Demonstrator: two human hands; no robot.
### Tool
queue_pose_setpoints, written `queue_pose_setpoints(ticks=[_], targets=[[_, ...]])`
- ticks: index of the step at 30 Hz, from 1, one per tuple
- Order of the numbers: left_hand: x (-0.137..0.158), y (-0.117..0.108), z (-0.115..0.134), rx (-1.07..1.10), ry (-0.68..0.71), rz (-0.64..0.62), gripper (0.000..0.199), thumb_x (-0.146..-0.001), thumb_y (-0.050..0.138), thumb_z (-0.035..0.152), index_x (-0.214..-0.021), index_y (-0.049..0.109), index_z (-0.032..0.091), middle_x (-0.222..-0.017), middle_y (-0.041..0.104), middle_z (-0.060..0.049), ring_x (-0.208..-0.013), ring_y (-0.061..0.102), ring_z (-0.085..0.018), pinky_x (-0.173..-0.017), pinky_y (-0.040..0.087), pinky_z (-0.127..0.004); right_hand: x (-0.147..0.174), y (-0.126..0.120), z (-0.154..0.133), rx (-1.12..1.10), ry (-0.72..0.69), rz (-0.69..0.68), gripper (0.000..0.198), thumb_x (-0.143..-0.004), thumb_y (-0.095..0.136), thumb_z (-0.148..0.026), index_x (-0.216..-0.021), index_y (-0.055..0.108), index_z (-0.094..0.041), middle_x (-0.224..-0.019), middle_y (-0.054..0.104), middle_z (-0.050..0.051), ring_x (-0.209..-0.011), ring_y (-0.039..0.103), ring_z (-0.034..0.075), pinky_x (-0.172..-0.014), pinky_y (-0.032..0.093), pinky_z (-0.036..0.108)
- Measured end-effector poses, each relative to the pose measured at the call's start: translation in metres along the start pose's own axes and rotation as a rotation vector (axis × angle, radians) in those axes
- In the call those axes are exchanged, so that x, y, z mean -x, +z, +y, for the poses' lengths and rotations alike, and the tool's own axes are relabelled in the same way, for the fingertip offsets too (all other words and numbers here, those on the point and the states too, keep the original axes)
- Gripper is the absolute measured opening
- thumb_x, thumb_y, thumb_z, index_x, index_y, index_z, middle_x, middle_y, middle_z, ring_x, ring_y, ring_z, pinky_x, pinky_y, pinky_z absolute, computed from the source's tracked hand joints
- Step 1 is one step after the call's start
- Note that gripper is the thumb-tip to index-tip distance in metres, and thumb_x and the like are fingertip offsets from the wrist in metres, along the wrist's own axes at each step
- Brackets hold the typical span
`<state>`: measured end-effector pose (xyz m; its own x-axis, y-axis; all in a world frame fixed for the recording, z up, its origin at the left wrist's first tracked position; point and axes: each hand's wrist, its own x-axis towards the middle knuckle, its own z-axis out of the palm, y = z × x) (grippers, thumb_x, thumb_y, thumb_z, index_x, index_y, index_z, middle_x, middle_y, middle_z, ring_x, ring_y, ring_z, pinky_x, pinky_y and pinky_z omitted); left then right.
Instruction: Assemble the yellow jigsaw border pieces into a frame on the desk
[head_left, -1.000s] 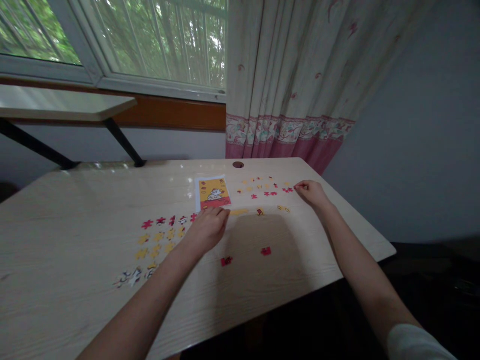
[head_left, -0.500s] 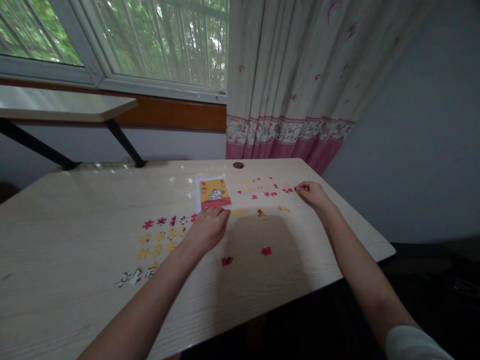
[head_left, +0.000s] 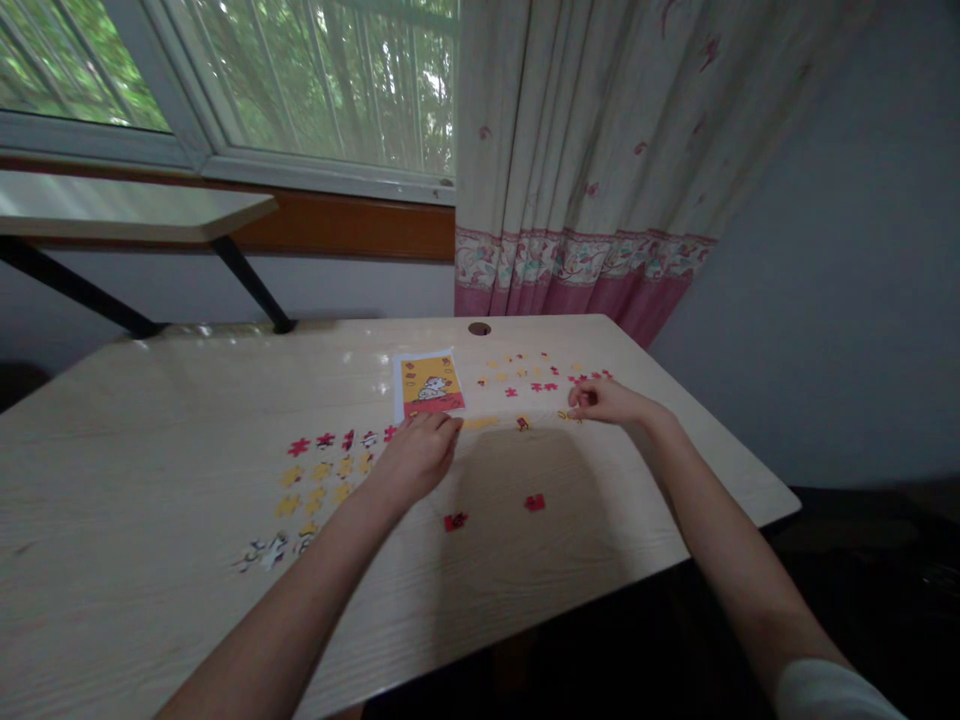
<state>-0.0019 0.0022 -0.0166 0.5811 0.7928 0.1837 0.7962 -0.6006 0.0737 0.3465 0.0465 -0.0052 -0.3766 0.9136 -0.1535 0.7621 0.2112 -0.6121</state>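
Puzzle pieces point(head_left: 298, 447) flank the picture point(head_left: 430, 382); the left hand point(head_left: 426, 448) sits nearside, the right hand point(head_left: 606, 400) rightward; grips unclear.

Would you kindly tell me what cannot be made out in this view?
All in the head view:
Whether the left hand grips anything: its own back hides the grip.
Whether the right hand holds a piece: too small and dim to tell.
What lies beneath the left forearm: the arm covers it.
Any prints on the far red pieces: too small.
The shelf's left end: cut off by the left edge.
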Motion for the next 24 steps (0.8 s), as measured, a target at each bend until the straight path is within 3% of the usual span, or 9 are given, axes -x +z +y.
queue_pose_setpoints(ticks=[10,24], targets=[[0.000,-0.001,0.001,0.009,-0.003,-0.002,0.028,-0.093,0.038,0.020,-0.111,0.058,0.013,-0.102,0.064,-0.012,-0.098,0.057,-0.025,-0.087,0.044,-0.041,-0.003,0.004,0.000,0.051,-0.085,-0.028,0.032,-0.071,0.067,-0.040,-0.088,0.061,-0.014,-0.062,0.048,-0.003,-0.056,0.043,0.010,-0.052,0.032,0.021],[0.003,-0.011,-0.003,-0.038,0.093,-0.031,0.031,-0.090,0.040,0.018,-0.119,0.051,0.013,-0.108,0.060,-0.014,-0.102,0.054,-0.027,-0.084,0.044,-0.042,-0.002,0.001,0.000,0.057,-0.050,-0.067,0.036,-0.069,0.069,-0.040,-0.093,0.062,-0.015,-0.069,0.050,-0.001,-0.061,0.045,0.011,-0.056,0.034,0.022]])
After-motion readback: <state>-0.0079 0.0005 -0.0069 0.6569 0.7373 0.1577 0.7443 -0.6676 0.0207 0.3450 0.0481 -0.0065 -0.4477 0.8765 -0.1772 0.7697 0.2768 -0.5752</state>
